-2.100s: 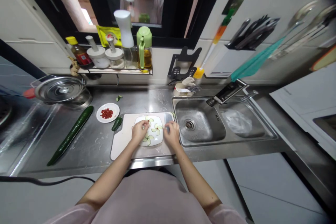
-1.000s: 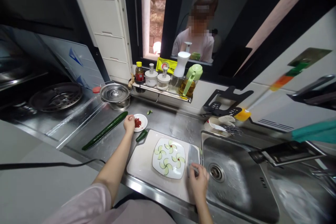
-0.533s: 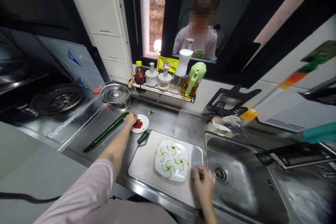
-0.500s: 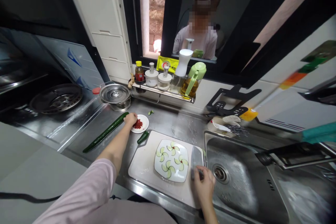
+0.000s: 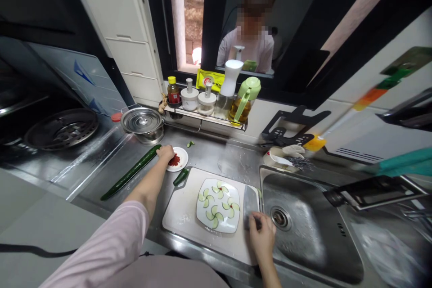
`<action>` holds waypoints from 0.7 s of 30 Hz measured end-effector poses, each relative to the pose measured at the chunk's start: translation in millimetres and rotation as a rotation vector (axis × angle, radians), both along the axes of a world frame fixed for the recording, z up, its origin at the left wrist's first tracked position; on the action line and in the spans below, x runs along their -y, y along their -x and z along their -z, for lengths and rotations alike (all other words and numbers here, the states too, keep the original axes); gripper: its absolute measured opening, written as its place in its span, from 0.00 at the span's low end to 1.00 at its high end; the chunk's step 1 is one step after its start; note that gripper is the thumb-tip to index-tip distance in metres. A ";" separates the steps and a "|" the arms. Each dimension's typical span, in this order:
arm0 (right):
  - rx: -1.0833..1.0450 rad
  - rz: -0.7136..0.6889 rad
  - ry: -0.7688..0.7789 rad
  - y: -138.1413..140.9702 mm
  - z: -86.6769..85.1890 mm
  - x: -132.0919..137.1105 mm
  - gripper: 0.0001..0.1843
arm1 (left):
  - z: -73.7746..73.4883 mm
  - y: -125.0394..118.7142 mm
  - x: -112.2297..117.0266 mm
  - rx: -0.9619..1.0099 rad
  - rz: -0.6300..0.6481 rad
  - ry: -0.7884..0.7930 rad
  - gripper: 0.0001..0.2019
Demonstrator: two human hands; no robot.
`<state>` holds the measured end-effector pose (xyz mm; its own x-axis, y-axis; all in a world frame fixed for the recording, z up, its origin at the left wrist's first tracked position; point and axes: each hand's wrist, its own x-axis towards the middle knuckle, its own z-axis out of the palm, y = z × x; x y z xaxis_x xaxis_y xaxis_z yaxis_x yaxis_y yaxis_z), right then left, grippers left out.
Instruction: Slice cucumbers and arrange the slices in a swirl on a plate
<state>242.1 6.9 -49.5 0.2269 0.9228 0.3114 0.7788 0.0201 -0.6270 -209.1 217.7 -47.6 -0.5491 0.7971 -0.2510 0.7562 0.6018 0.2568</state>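
My left hand is at the left rim of a small white plate that holds chopped red bits. Its fingers are bent together, and what they pinch, if anything, is hidden. A long cucumber lies just left of that hand. My right hand is closed at the handle of a knife, whose blade lies flat along the right side of the white cutting board. On the board stands a square white plate with pinwheels of thin cucumber slices; red bits show at some centres.
A cut cucumber piece lies at the board's upper left corner. The sink adjoins the board on the right. Behind are a lidded steel pot and a rack with seasoning jars and an oil bottle. A stove is far left.
The view has shifted slightly, so everything appears a little further left. My left hand stays at the small plate and my right hand at the knife; nothing else has visibly moved.
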 end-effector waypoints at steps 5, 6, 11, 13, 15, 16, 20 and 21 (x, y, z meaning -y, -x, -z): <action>-0.017 0.006 0.018 1.0 4.3 0.7 0.25 | 0.1 -0.5 0.8 0.060 -0.045 -0.047 0.11; -0.021 0.008 0.023 1.3 4.4 1.0 0.26 | -0.1 -0.3 1.7 0.080 -0.062 -0.064 0.10; -0.028 0.006 0.043 0.7 3.3 2.7 0.26 | -2.0 3.3 9.8 0.232 -0.172 -0.188 0.06; -0.023 0.002 0.041 -0.1 3.9 3.3 0.26 | -3.4 4.1 13.4 0.312 -0.224 -0.266 0.05; -0.021 0.001 0.039 -0.2 5.1 3.9 0.26 | -5.0 2.6 16.5 0.404 -0.276 -0.364 0.05; -0.022 0.001 0.038 0.3 5.5 4.2 0.26 | -5.9 0.8 18.0 0.454 -0.303 -0.420 0.05; -0.035 -0.004 0.044 5.9 4.5 5.7 0.25 | -9.9 -14.6 24.1 0.676 -0.406 -0.681 0.09; -0.040 -0.006 0.049 8.2 3.5 6.0 0.25 | -10.8 -20.1 26.2 0.732 -0.432 -0.750 0.11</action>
